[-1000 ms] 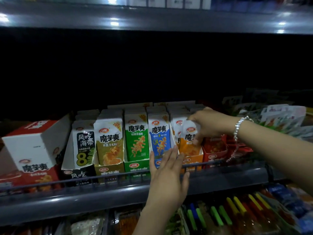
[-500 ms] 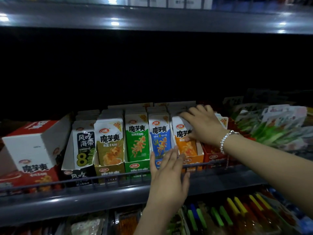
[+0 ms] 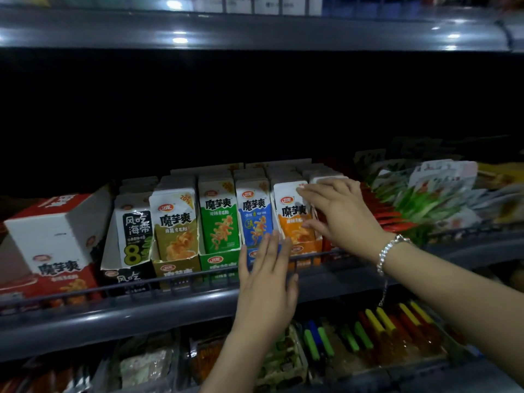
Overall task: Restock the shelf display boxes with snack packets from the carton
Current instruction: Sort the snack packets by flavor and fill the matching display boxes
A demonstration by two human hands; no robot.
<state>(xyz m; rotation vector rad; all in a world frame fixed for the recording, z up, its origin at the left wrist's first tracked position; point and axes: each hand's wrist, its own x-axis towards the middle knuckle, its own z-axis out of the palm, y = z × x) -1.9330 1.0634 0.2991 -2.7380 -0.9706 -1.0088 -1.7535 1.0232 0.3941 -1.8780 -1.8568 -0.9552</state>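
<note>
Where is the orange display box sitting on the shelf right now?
In the head view, the orange display box stands right of centre on the middle shelf, immediately right of the blue display box, with the right hand resting on its packets.

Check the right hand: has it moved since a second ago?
Yes. The right hand has slid from the front orange packet toward the red row beside it, judged against the blue box.

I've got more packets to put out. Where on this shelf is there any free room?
Little. The boxes from black to orange stand packed side by side. Dark headroom above them passes a hand. The tilted red box and loose packets crowd both ends.
</note>
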